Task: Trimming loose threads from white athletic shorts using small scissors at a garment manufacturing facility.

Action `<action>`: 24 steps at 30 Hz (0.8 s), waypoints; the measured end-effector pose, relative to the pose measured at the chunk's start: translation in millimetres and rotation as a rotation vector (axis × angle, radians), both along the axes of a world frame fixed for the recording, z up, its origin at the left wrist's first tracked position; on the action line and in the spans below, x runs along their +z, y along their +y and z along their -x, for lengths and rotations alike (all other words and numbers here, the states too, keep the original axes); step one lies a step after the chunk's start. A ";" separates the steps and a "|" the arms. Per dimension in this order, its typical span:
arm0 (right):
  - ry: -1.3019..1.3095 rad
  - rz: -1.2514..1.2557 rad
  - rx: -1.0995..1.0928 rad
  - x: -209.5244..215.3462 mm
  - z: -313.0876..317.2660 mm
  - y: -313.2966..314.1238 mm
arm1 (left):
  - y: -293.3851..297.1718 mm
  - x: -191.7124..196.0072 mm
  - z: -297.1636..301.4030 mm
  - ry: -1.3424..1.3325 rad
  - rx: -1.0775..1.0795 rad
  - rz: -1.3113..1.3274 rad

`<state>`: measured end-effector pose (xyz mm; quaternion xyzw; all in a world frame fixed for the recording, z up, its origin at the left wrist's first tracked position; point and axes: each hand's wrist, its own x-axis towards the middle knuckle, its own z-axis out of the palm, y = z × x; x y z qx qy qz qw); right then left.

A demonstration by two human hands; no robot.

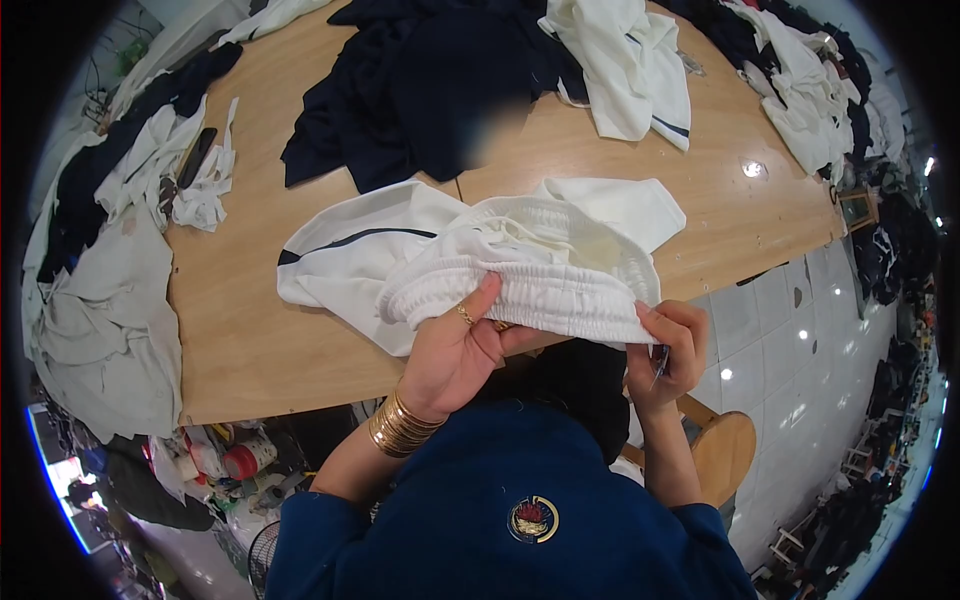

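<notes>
White shorts (370, 262) with an elastic waistband and a dark side stripe lie partly on the wooden table, their gathered waist lifted toward me. A pale drawstring (525, 238) shows inside the waist opening. My left hand (455, 355), with a ring and several gold bangles, grips the front of the waistband, thumb on top and fingers underneath. At the waistband's right end, my right hand (672, 350) pinches the edge between thumb and curled fingers. A small dark, shiny object (659, 364) also sits in that hand; its kind is too hidden to tell.
Dark navy garments (400, 90) are heaped at the far middle of the table (255, 365). White garments lie beside them (625, 75) and at the far right (800, 100). Pale cloth (110, 310) hangs over the left edge. A wooden stool (728, 455) stands at my right.
</notes>
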<state>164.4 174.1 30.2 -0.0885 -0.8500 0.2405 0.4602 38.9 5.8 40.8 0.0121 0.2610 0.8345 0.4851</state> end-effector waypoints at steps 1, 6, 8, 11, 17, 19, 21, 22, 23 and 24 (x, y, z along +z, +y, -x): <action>-0.015 0.012 -0.012 0.0 -0.2 -0.8 | -1.0 -1.9 0.5 -0.014 0.009 0.009; -0.020 -0.014 0.045 2.4 -0.4 -2.5 | -1.7 -0.5 1.9 -0.075 0.000 -0.099; -0.030 -0.024 0.071 2.1 -1.2 -3.2 | -1.6 -0.3 2.7 -0.077 -0.021 -0.126; -0.041 -0.022 0.078 3.3 -1.8 -4.5 | -2.5 -2.0 2.8 -0.085 -0.023 -0.115; -0.068 -0.021 0.070 5.3 -1.4 -4.6 | -3.8 -0.9 3.8 -0.069 -0.019 -0.101; -0.046 -0.016 0.024 6.3 0.8 -4.5 | -4.3 -1.0 3.7 -0.048 -0.010 -0.069; -0.051 -0.013 0.020 7.4 0.3 -4.5 | -4.5 -0.9 3.6 -0.027 -0.002 -0.036; -0.056 -0.011 0.016 7.8 -0.1 -4.4 | -4.3 -0.6 3.3 -0.036 0.000 -0.035; -0.056 -0.011 0.016 7.7 0.0 -4.1 | -4.1 -0.1 3.1 -0.044 0.002 -0.034; -0.052 -0.026 0.019 7.4 0.4 -3.8 | -3.8 0.6 3.1 -0.044 0.002 -0.034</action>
